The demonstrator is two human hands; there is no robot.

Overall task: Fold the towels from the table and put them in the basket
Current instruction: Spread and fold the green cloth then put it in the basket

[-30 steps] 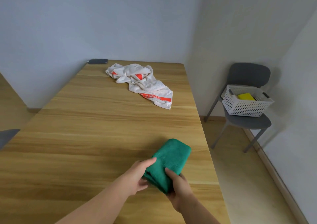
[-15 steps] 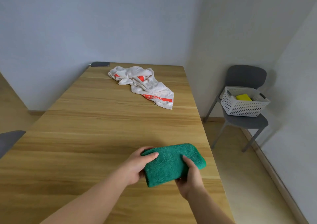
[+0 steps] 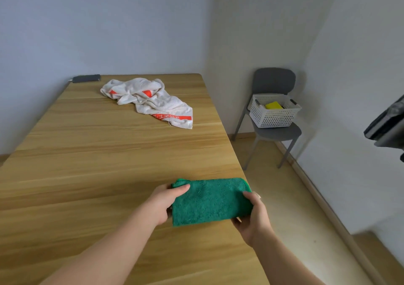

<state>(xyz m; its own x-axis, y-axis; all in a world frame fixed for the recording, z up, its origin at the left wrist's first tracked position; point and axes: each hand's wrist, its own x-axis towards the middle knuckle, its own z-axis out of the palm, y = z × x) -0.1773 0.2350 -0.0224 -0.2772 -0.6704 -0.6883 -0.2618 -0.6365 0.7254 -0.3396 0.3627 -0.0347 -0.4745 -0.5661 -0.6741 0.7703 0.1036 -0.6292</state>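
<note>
A folded green towel [image 3: 211, 200] is held at the table's right edge. My left hand [image 3: 162, 204] grips its left end, thumb on top. Its right end is gripped by my right hand [image 3: 251, 216], which hangs partly past the table edge. A crumpled white towel with red stripes [image 3: 150, 101] lies at the far end of the wooden table [image 3: 87, 164]. The white perforated basket [image 3: 274, 115] stands on a grey chair [image 3: 275, 131] to the right of the table, with a yellow folded cloth [image 3: 273, 105] inside.
A dark flat object [image 3: 86, 78] lies at the table's far left corner. A dark device [image 3: 387, 125] juts in at the right edge of view. Bare floor runs between the table and the right wall.
The green towel has turned from slanted to flat and level between both hands, and it has shifted right toward the table edge. My view has swung slightly right.
</note>
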